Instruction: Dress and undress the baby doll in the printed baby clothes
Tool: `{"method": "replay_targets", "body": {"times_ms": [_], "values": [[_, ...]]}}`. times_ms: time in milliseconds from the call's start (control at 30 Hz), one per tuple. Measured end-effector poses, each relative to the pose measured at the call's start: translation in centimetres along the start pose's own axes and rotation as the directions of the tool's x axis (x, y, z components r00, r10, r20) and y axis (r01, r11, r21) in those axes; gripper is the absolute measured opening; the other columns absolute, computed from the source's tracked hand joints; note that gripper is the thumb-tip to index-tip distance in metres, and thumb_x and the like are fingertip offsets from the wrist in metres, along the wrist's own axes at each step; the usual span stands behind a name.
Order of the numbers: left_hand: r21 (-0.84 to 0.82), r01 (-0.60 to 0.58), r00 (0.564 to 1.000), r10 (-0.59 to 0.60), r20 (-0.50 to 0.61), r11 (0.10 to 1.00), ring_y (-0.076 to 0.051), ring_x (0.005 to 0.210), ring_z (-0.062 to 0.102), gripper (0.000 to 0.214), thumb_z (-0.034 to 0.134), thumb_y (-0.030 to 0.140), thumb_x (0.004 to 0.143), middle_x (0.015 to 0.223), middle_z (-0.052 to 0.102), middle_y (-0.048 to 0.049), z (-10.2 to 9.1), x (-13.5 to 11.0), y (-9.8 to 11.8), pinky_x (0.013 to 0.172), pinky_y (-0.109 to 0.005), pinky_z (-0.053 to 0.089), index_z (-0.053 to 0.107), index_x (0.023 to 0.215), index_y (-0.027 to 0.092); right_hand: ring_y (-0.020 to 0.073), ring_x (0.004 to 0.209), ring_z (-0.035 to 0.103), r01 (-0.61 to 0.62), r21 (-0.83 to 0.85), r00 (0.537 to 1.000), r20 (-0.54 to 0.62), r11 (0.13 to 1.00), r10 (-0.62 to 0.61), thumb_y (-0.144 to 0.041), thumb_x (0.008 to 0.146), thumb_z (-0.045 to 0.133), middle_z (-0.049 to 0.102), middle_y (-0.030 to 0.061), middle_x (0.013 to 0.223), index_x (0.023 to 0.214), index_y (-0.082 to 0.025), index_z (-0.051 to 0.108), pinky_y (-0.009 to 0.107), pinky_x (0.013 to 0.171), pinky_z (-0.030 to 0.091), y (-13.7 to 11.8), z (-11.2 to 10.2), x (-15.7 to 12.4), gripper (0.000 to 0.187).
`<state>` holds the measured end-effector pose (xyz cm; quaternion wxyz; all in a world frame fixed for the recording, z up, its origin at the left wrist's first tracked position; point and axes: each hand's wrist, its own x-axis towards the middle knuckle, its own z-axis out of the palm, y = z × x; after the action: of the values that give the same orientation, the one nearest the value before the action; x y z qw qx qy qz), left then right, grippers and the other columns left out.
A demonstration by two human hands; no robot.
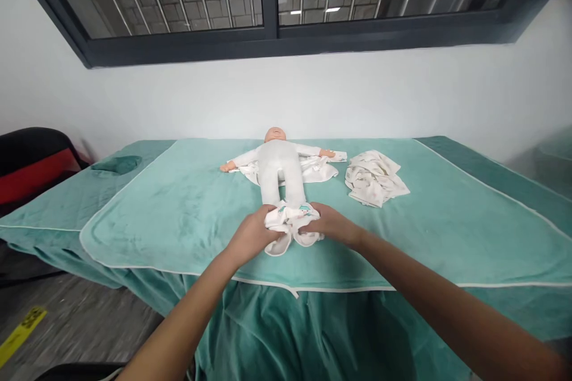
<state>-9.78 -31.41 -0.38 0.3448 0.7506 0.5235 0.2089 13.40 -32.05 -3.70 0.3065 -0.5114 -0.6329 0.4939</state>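
Observation:
A baby doll [280, 159] lies on its back with its arms spread, its white cloth legs pointing towards me. Bunched around the ends of the legs are small white baby pants [289, 221] with a teal print. My left hand [254, 233] is closed on the left side of the pants, and my right hand [334, 224] grips the right side. The doll's feet are hidden in the fabric. Under its back and arms a white printed baby top [320, 170] is spread out.
A crumpled white printed cloth [374, 177] lies to the right of the doll. Green plush covers [170, 214] drape the bed, with a face hole [117, 165] at left. A black and red chair [38, 166] stands beside it. Behind are a white wall and a barred window.

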Motion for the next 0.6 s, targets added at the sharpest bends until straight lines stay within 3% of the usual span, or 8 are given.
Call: {"method": "replay_targets", "body": {"times_ms": [100, 200, 300, 400, 467, 533, 600], "values": [[-0.301, 0.125, 0.987, -0.088, 0.133, 0.945, -0.028, 0.104, 0.065, 0.046, 0.066, 0.027, 0.067, 0.11, 0.071, -0.0052, -1.6, -1.3, 1.7, 0.087, -0.035, 0.05, 0.063, 0.112, 0.017, 0.0204, 0.085, 0.063, -0.07, 0.329, 0.967, 0.256, 0.942, -0.018, -0.05, 0.076, 0.072, 0.07, 0.0062, 0.097, 0.102, -0.016, 0.066, 0.032, 0.077, 0.046, -1.2, -1.3, -1.4, 0.043], [-0.392, 0.175, 0.944, -0.04, 0.329, 0.903, -0.027, 0.104, 0.065, 0.05, 0.067, 0.029, 0.067, 0.11, 0.071, -0.0034, -3.8, -2.7, 3.0, 0.084, -0.033, 0.051, 0.063, 0.116, 0.019, 0.0203, 0.086, 0.062, -0.036, 0.262, 0.94, 0.338, 0.965, -0.057, -0.051, 0.078, 0.071, 0.069, 0.0054, 0.098, 0.102, -0.018, 0.066, 0.031, 0.076, 0.046, -2.9, -2.5, -3.2, 0.041], [-0.228, 0.057, 0.857, 0.069, 0.511, 0.972, -0.027, 0.104, 0.064, 0.056, 0.076, 0.032, 0.063, 0.113, 0.07, -0.0016, -6.2, -3.8, 4.6, 0.084, -0.031, 0.05, 0.066, 0.117, 0.024, 0.0213, 0.081, 0.061, 0.086, -0.158, 0.899, 0.438, 0.984, -0.008, -0.051, 0.071, 0.078, 0.069, 0.0022, 0.094, 0.1, -0.023, 0.067, 0.029, 0.069, 0.043, -5.2, -3.5, -5.1, 0.042], [0.01, -0.124, 0.753, 0.088, 0.652, 0.992, -0.025, 0.091, 0.066, 0.047, 0.082, 0.04, 0.058, 0.104, 0.072, -0.0005, -7.8, -4.4, 7.2, 0.073, -0.028, 0.049, 0.072, 0.102, 0.028, 0.0198, 0.068, 0.056, 0.226, -0.498, 0.873, 0.485, 0.837, 0.054, -0.053, 0.066, 0.08, 0.065, 0.0006, 0.079, 0.094, -0.025, 0.068, 0.028, 0.058, 0.036, -8.4, -4.0, -6.5, 0.041], [0.129, -0.212, 0.758, 0.08, 0.648, 0.969, -0.021, 0.071, 0.062, 0.023, 0.077, 0.043, 0.067, 0.081, 0.07, -0.0002, -8.5, -4.5, 9.4, 0.062, -0.026, 0.044, 0.073, 0.08, 0.025, 0.0186, 0.065, 0.054, 0.276, -0.542, 0.861, 0.507, 0.793, 0.047, -0.055, 0.073, 0.074, 0.064, 0.0009, 0.077, 0.092, -0.025, 0.069, 0.028, 0.055, 0.034, -10.9, -4.0, -6.8, 0.036], [0.189, -0.28, 0.778, 0.107, 0.618, 0.941, -0.017, 0.058, 0.053, 0.023, 0.065, 0.042, 0.078, 0.063, 0.06, 0.0001, -9.2, -4.5, 11.5, 0.055, -0.026, 0.038, 0.066, 0.065, 0.023, 0.0167, 0.065, 0.052, 0.303, -0.52, 0.861, 0.508, 0.799, 0.004, -0.053, 0.081, 0.066, 0.063, 0.0003, 0.075, 0.085, -0.024, 0.068, 0.028, 0.056, 0.034, -13.4, -4.1, -6.9, 0.028], [0.217, -0.332, 0.796, 0.149, 0.587, 0.918, -0.015, 0.056, 0.047, 0.026, 0.059, 0.04, 0.083, 0.061, 0.054, 0.0009, -10.0, -4.5, 13.3, 0.053, -0.025, 0.036, 0.061, 0.064, 0.022, 0.0146, 0.063, 0.05, 0.322, -0.483, 0.874, 0.483, 0.815, -0.059, -0.049, 0.084, 0.063, 0.058, -0.0012, 0.071, 0.076, -0.023, 0.063, 0.027, 0.056, 0.034, -15.8, -4.4, -6.9, 0.028]]}}
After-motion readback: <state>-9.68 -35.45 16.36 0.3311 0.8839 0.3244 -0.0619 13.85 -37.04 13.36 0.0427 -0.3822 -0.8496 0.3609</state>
